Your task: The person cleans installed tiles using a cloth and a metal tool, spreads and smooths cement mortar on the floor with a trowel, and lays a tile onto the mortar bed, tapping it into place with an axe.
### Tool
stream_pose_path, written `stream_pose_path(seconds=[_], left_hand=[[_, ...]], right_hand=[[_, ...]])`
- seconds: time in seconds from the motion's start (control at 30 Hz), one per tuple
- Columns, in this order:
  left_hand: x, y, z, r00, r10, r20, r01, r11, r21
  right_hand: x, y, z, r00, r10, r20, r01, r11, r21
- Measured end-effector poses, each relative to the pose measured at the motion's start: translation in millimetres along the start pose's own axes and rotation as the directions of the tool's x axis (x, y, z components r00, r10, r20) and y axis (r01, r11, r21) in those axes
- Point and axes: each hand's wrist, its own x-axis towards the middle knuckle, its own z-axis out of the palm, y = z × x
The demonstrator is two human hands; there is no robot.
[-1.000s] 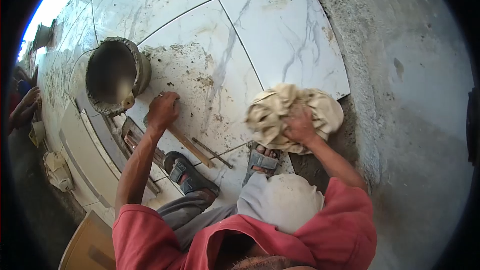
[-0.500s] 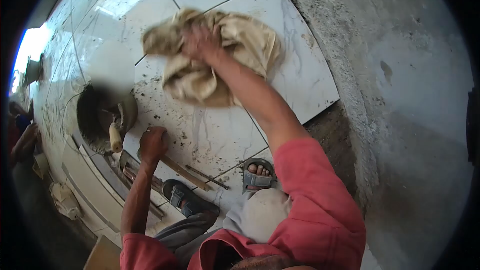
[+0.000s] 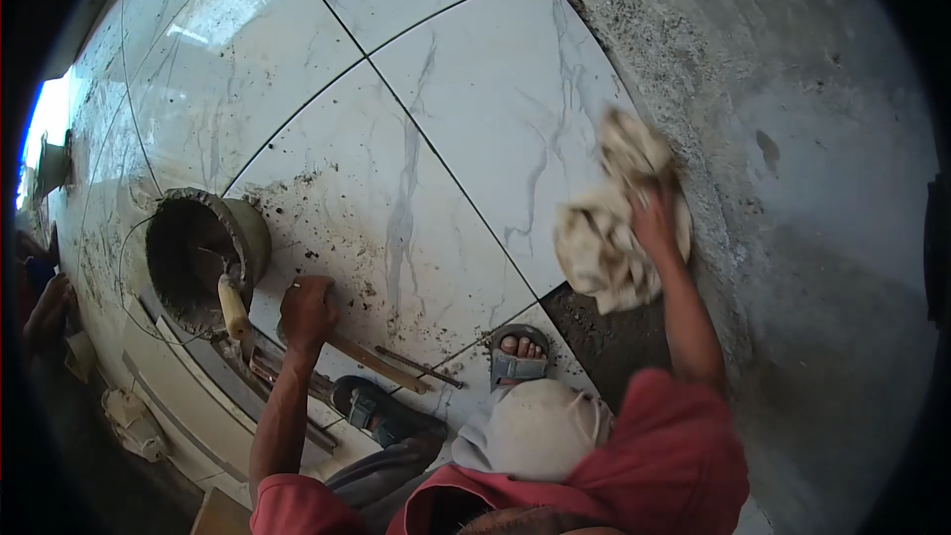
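Note:
A crumpled beige cloth lies bunched over the right edge of a white marbled tile. My right hand presses into it with the fingers gripping its folds; hand and cloth are slightly blurred. At the left, my left hand rests low over the floor with curled fingers, and what they hold, if anything, is hidden. A wooden handle runs out from under the left wrist, beside a thin ribbed metal rod.
Left of my left hand stands a mortar-crusted bucket containing a wooden-handled tool. Tile strips lie below it. Rough concrete borders the tiles at right. Another person's hand shows far left.
The cloth and my right hand swept up and left across the tiles, then back right to the tile edge. My left hand stays beside the wooden handle. The view has shifted.

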Motion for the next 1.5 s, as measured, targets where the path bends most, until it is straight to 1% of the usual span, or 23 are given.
stream_pose_path(seconds=[0.07,0.13,0.2,0.3,0.4,0.43,0.47,0.5,0.6,0.67,0.73,0.8,0.83,0.87,0.9,0.93,0.97,1.0,1.1,1.17,1.2,1.27,1.5], left_hand=[[-2.1,-1.2,-0.1,1.0,-0.016,0.015,0.016,1.0,-0.016],[-0.4,-3.5,2.4,1.0,0.021,-0.006,-0.021,1.0,-0.006],[1.7,-2.1,2.1,1.0,0.022,0.014,-0.021,1.0,-0.014],[1.9,0.5,-0.6,0.999,0.009,0.035,-0.009,1.0,-0.017],[1.5,-0.5,-1.4,0.999,-0.01,0.047,0.01,1.0,-0.008],[1.2,-0.4,-1.5,0.998,-0.004,0.06,0.005,1.0,-0.01],[1.5,-0.4,-0.2,0.998,0.004,0.057,-0.004,1.0,-0.003],[1.9,-1.3,1.7,0.999,0.019,0.034,-0.019,1.0,0.017],[-4.0,-0.4,2.8,0.998,0.029,0.055,-0.031,0.999,0.043],[2.6,-1.0,2.0,0.997,0.023,0.076,-0.027,0.998,0.055],[3.5,-1.7,1.0,0.997,-0.019,0.078,0.018,1.0,0.009],[4.9,0.4,0.7,0.998,-0.025,0.058,0.023,0.999,0.022],[4.2,2.5,0.8,0.998,-0.032,0.05,0.03,0.999,0.038],[7.5,4.0,1.3,0.998,-0.038,0.052,0.036,0.999,0.029],[9.8,5.6,0.1,0.997,-0.048,0.054,0.047,0.999,0.015],[8.2,6.0,-1.9,0.996,-0.057,0.062,0.057,0.998,0.003],[7.7,5.7,-2.3,0.996,-0.063,0.066,0.063,0.998,0.0],[8.7,5.4,-2.4,0.996,-0.057,0.066,0.057,0.998,0.005],[6.8,4.1,-0.2,0.996,-0.058,0.062,0.056,0.998,0.026],[7.5,3.6,-1.6,0.996,-0.038,0.087,0.034,0.998,0.046],[8.6,4.8,-3.1,0.994,-0.042,0.099,0.039,0.999,0.033],[10.7,10.8,-0.8,0.991,-0.041,0.128,0.039,0.999,0.016],[12.5,1.2,-0.8,0.995,0.0,0.095,0.001,1.0,-0.005]], right_hand=[[-64.8,62.8,-23.9,0.803,0.452,0.389,-0.487,0.873,-0.01],[-76.4,63.0,-60.9,0.729,0.467,0.501,-0.556,0.831,0.033],[-77.1,35.6,-89.5,0.921,0.227,0.315,-0.36,0.805,0.471],[1.1,-88.1,-110.7,0.946,0.095,0.31,-0.237,0.856,0.461],[75.5,-176.2,-40.6,0.88,-0.416,0.23,0.385,0.907,0.171],[93.5,-195.4,28.9,0.84,-0.538,-0.062,0.537,0.843,-0.042],[125.5,-240.9,26.4,0.864,-0.428,0.266,0.441,0.898,0.013],[152.3,-256.1,59.3,0.861,-0.508,0.018,0.507,0.861,0.032],[257.7,-292.8,74.1,0.928,-0.37,-0.034,0.371,0.926,0.062],[301.1,-270.0,48.0,0.964,-0.204,0.168,0.191,0.978,0.09],[296.3,-209.7,59.0,0.983,-0.157,0.098,0.144,0.981,0.132],[230.5,-133.3,37.5,0.805,-0.593,0.018,0.56,0.749,-0.353],[197.0,-86.9,54.7,0.846,-0.532,-0.035,0.512,0.829,-0.225],[143.5,-68.9,25.8,0.776,-0.629,-0.047,0.554,0.715,-0.426],[100.3,-46.4,18.6,0.915,-0.399,0.067,0.403,0.881,-0.247],[59.8,-24.9,1.9,0.887,-0.433,0.16,0.46,0.805,-0.374],[30.6,-11.3,1.0,0.921,-0.389,-0.005,0.363,0.865,-0.346],[19.9,-12.0,0.3,0.928,-0.329,-0.173,0.268,0.915,-0.301],[53.6,-16.6,22.1,0.933,-0.34,-0.118,0.325,0.937,-0.128],[121.6,-68.1,17.8,0.964,-0.156,0.216,0.217,0.93,-0.296],[156.1,-59.9,48.9,0.878,-0.449,-0.165,0.377,0.861,-0.341],[196.8,-95.9,21.8,0.965,-0.262,-0.035,0.254,0.956,-0.149],[37.7,-17.9,1.4,0.995,-0.093,0.027,0.096,0.985,-0.141]])
